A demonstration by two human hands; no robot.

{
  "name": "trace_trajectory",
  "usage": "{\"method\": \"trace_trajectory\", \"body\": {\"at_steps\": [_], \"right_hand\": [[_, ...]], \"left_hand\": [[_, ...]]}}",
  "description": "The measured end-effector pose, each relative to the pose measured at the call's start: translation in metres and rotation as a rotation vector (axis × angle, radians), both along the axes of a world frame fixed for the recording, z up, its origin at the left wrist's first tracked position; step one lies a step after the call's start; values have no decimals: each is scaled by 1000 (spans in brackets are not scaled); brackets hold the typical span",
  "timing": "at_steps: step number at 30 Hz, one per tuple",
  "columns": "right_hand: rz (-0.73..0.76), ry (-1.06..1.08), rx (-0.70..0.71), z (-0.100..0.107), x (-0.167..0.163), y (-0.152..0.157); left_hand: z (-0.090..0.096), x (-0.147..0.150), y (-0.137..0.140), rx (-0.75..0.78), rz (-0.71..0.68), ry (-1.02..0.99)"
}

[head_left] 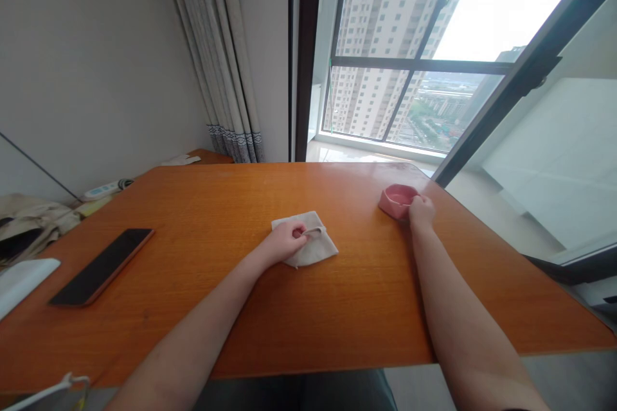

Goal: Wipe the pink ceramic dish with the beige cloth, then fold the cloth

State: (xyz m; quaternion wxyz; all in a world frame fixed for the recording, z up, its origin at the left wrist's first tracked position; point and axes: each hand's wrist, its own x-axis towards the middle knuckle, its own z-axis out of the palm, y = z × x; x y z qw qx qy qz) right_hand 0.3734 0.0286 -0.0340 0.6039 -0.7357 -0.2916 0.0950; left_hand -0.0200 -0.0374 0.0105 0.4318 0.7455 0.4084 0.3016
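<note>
A pale cloth pouch (315,252), perhaps a folded cloth, lies flat near the middle of the wooden table (347,308). My left hand (284,241) rests on its left part, fingers curled and pinching a raised fold or strap of the fabric. Farther off to the right sits a pink angular dish (396,201) with a shallow round hollow that looks like an ashtray. My right hand (422,210) grips its right side with the fingers closed on the rim. The fingertips on the far side of the dish are hidden.
A black phone or tablet (103,266) lies at the table's left, beside a white object (24,279) at the edge. A power strip (103,189) and crumpled fabric (29,221) are beyond the left edge. A curtain (216,58) and window (409,64) stand behind.
</note>
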Motion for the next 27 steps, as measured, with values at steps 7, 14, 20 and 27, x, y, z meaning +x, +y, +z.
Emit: {"method": "trace_trajectory", "body": {"at_steps": [7,14,20,27], "right_hand": [[-141,-46,-107,5,0,-7],[-192,-378,65,43,-49,-22],[873,-648,-185,71,-199,-65],[1094,-967,-598,41,-249,-91]], "left_hand": [[9,-34,31,-514,174,-630],[-2,-111,61,-448,432,-181],[-13,-127,68,-188,436,334],[-17,-121,68,-12,433,656]]}}
